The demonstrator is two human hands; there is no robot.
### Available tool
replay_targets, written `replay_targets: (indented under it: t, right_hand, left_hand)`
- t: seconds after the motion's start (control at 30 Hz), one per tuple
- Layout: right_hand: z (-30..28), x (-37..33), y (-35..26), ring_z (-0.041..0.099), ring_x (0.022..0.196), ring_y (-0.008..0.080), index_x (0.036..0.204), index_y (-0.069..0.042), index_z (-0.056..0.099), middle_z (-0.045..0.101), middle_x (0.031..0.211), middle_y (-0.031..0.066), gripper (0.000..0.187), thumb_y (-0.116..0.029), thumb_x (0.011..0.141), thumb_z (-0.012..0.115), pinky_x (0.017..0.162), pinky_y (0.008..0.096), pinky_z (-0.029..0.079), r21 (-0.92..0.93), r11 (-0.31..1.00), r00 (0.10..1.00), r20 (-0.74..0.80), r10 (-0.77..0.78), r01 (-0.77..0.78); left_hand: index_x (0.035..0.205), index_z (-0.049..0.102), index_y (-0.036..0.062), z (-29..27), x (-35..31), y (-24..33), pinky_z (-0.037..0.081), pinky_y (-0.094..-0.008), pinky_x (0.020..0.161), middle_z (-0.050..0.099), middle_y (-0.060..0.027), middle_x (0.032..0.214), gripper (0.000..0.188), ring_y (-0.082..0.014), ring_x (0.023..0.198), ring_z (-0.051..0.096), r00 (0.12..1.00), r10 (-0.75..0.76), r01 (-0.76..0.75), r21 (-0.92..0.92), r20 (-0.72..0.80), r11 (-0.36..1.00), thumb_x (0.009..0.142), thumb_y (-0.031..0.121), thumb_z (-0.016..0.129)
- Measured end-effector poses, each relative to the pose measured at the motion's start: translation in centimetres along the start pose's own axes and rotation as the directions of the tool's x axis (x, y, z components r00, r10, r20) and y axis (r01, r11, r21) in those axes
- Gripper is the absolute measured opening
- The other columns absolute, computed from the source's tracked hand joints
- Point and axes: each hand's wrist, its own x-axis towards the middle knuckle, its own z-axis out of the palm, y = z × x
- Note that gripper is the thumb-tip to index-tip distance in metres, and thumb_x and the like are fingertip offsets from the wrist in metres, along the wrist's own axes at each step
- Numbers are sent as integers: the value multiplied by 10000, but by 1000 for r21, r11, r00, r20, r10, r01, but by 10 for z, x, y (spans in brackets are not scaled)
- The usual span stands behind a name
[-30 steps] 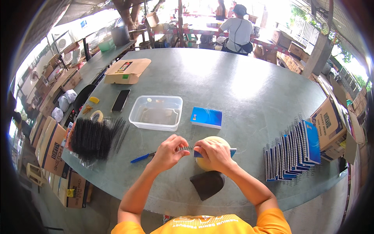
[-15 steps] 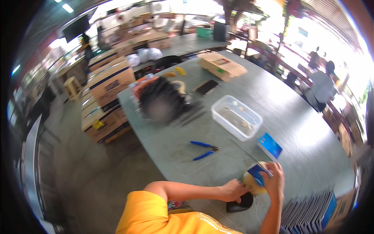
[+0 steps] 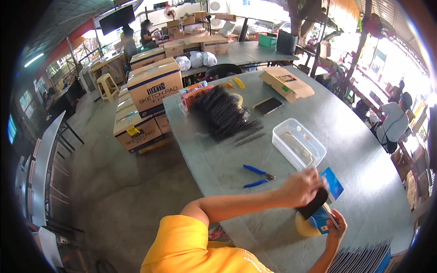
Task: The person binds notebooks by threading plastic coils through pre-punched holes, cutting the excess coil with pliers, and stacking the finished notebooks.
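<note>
My left hand [image 3: 302, 187], slightly blurred, is closed at the upper end of a black flat piece with a rounded edge [image 3: 314, 204]. In my right hand [image 3: 336, 224] is a small blue-covered pad [image 3: 321, 219], pinched at its right edge and tilted up. The black piece is right beside the pad and partly in front of it; whether they touch I cannot tell. Below the pad sits a round pale-yellow object [image 3: 304, 226], partly covered. Another blue-covered pad [image 3: 335, 183] lies just beyond my hands, near a clear plastic tub [image 3: 280, 144].
Blue-handled cutters [image 3: 256, 170] lie left of the tub. Farther off are a heap of black spiral coils [image 3: 221, 111], a phone [image 3: 268, 106] and an open cardboard box [image 3: 298, 86]. A row of spiral-bound pads [image 3: 359, 260] stands at the near right. Cartons [image 3: 157, 86] are stacked left of the table [image 3: 218, 173].
My left hand has lifted the black piece off the table and brought it up and right to the pad. My right hand has moved slightly down and right with the pad.
</note>
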Motion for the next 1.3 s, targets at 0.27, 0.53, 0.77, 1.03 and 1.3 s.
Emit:
replay_targets:
  t: [0.27, 0.53, 0.77, 1.03, 1.3]
  right_hand:
    - [14, -5, 32, 602, 855, 124, 1030, 25, 662, 664, 963, 58, 273, 27, 759, 697, 778, 255, 492, 133, 991, 997, -63, 39, -30]
    - [17, -14, 15, 594, 912, 123, 1065, 16, 662, 665, 997, 56, 303, 27, 765, 707, 838, 258, 484, 88, 995, 999, -4, 45, -45]
    - [13, -6, 14, 578, 925, 94, 1055, -37, 684, 674, 1002, 32, 258, -8, 798, 687, 859, 256, 470, 96, 995, 999, 39, -2, -2]
    - [10, -9, 10, 577, 863, 67, 1064, -20, 672, 676, 954, 12, 263, -9, 802, 689, 809, 236, 484, 8, 1000, 998, 59, 10, -10]
    - [13, -14, 9, 570, 957, 116, 1148, -78, 628, 651, 1066, 47, 359, 45, 812, 602, 882, 276, 458, -21, 1000, 993, 117, 4, -2]
  left_hand:
    - [1038, 632, 130, -20, 8, -15, 496, -372, 725, 576, -110, 905, 331, -298, 842, 578, 997, 65, -64, 61, -27, 996, 718, 57, 677]
    - [1018, 641, 104, 17, -5, -4, 503, -357, 647, 583, -78, 834, 293, -259, 771, 591, 981, 126, -125, -15, 147, 992, 732, 67, 690]
    - [982, 643, 68, 29, -17, 18, 494, -368, 659, 594, -108, 839, 291, -250, 778, 580, 877, 188, -174, -71, 441, 982, 705, -14, 677]
    - [953, 652, 75, 39, -7, 21, 505, -314, 665, 597, -69, 841, 323, -206, 812, 593, 918, 145, -156, -2, 368, 988, 660, -45, 713]
    - [985, 655, 79, 42, -2, 33, 486, -304, 658, 533, -63, 852, 325, -196, 771, 569, 942, 75, -66, -38, 328, 997, 681, -16, 713]
